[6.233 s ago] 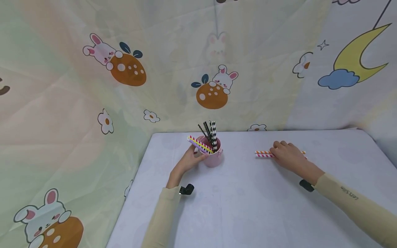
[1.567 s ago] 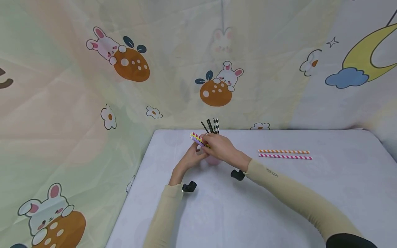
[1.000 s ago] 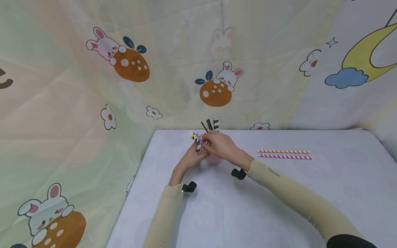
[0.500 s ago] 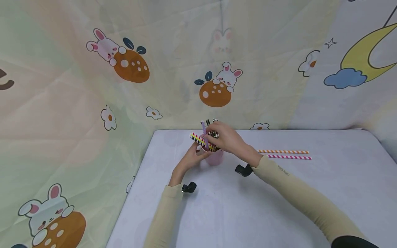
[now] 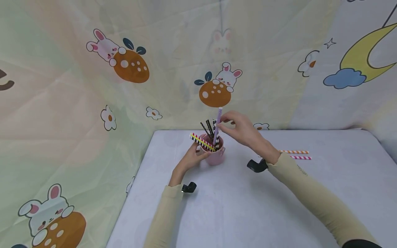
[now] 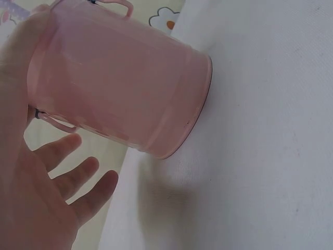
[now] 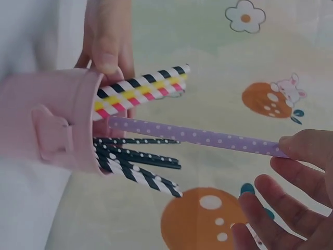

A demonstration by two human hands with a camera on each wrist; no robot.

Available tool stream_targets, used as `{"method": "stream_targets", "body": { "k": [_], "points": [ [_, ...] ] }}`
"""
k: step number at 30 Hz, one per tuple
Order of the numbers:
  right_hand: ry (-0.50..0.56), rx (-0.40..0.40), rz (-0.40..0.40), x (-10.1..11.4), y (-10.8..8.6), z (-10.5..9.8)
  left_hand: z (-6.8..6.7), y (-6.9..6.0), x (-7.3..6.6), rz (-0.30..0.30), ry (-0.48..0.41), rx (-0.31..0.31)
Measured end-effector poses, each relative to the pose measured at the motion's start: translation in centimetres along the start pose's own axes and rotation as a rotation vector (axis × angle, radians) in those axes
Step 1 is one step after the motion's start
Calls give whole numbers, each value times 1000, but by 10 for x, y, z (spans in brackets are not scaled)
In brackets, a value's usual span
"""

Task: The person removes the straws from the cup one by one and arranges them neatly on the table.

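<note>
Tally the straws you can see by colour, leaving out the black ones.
Purple straw, pinched in the right hand: 1
Yellow straw, in the pail: 1
Red-striped straw, in the pail: 1
Orange-striped straw, on the table: 1
Pink-striped straw, on the table: 1
Total: 5

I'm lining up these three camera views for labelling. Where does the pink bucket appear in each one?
Head: pink bucket just right of centre, below mid-height.
Left wrist: pink bucket large in the upper left, base toward the right.
Right wrist: pink bucket at the left edge, mid-height, mouth facing right.
Shared landmark: the left hand, at the bucket's rim in all three.
</note>
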State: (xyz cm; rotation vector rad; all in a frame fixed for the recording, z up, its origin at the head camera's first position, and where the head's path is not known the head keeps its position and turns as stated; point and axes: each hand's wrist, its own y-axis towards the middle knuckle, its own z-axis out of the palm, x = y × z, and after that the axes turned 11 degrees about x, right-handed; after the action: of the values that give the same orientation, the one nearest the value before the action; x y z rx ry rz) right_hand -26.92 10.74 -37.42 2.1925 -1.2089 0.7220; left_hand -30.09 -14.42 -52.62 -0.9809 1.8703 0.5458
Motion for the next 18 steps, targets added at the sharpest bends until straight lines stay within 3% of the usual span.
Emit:
{"method": "stream_targets", "body": {
  "k": [12, 18],
  "points": [
    [19, -128, 3, -13, -24, -30, 1, 0, 2, 1, 11, -14],
    [7, -143, 16, -21, -39, -41, 1, -2, 0, -4, -4, -12]
  ]
}}
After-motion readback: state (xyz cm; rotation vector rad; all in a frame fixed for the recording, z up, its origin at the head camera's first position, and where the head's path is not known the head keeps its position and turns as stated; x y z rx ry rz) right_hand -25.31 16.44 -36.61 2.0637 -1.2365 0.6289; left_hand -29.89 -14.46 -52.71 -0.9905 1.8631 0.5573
